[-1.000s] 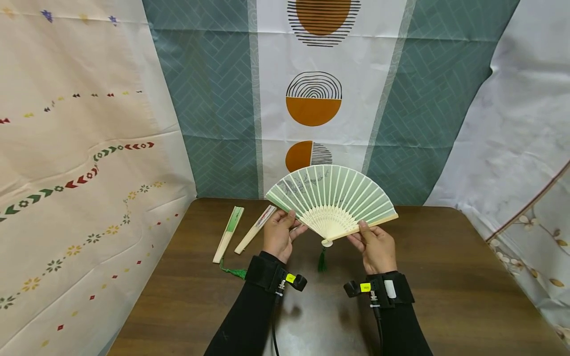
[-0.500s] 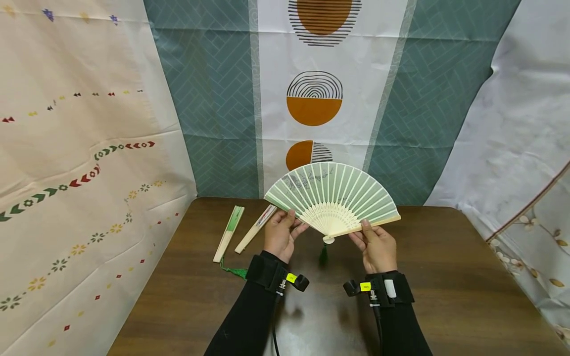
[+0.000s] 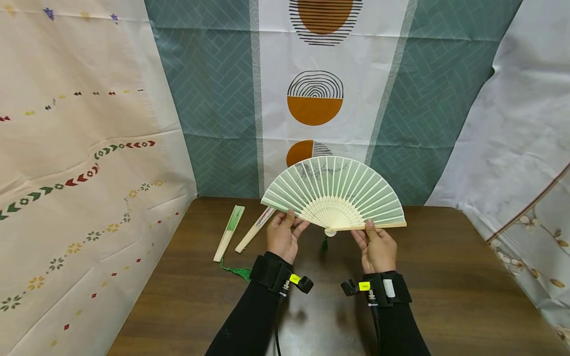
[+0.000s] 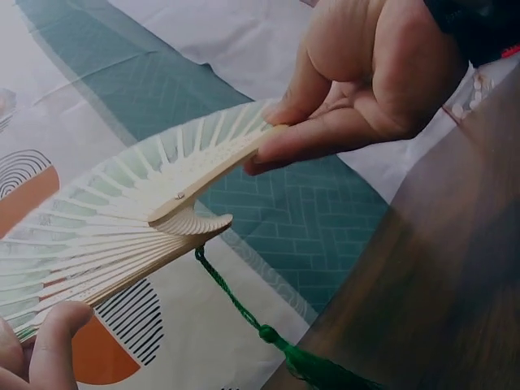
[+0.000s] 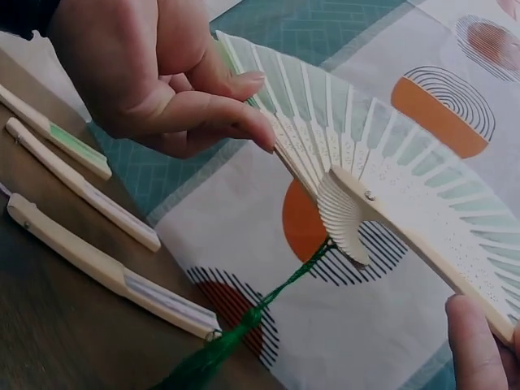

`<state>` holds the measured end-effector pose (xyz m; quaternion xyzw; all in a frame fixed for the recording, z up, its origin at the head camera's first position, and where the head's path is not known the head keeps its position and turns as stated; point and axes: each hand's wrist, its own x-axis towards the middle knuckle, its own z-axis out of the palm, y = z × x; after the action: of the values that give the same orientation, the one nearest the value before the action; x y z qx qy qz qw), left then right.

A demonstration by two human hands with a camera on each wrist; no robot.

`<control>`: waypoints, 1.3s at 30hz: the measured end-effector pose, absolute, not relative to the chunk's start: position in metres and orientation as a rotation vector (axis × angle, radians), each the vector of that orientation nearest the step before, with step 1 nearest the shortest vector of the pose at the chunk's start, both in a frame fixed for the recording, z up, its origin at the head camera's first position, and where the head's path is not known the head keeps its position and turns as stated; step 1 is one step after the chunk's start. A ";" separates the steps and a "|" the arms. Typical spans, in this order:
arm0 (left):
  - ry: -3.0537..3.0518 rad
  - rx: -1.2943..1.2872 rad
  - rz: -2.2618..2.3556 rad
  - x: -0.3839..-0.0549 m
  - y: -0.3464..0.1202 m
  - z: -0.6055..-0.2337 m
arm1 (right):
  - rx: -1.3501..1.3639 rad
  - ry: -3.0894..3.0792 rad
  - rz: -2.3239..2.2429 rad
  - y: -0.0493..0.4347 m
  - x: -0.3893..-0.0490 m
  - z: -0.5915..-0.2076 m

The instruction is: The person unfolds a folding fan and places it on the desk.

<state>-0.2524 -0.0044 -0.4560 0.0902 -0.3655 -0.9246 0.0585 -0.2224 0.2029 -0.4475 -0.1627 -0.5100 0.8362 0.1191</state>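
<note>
A pale green folding fan [image 3: 335, 190] with cream ribs is spread wide above the table, a dark plum-branch-like print near its top. My left hand [image 3: 282, 236] pinches its left outer rib between thumb and fingers. The right outer rib, nearly level, is pinched by my right hand [image 3: 378, 249]; its thumb and fingers also show in the left wrist view. A green tassel [image 5: 244, 325] hangs from the pivot between the hands. Two folded fans, one green-topped [image 3: 229, 232] and one white-topped [image 3: 256, 230], lie left of my left hand. The right wrist view shows a third folded fan [image 5: 114, 276].
The brown wooden table [image 3: 178, 296] spreads beneath both arms. Behind it hangs a teal and white cloth [image 3: 222, 99] with orange circles; patterned pale cloths [image 3: 89, 198] hang at the sides. A second green tassel [image 3: 240, 273] lies beside my left wrist.
The fan has spread wider. Its pivot has risen a little, and the right outer rib has swung down to nearly level. Both hands keep their hold with little movement.
</note>
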 end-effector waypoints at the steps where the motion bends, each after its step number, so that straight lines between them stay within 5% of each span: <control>1: -1.097 0.277 -2.806 -0.253 -0.003 -0.456 | -0.478 -1.470 2.453 0.204 -0.222 -0.448; 27: -0.958 0.369 -2.857 -0.255 0.035 -0.463 | -0.510 -1.241 2.492 0.223 -0.217 -0.445; 39: -1.134 0.365 -2.947 -0.282 0.105 -0.466 | -0.731 -1.008 2.486 0.289 -0.215 -0.458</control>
<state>-0.2825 0.1054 -0.4659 0.1146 -0.3567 -0.9270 -0.0187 -0.2147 0.2887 -0.4581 -0.2587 -0.3566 0.8796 0.1796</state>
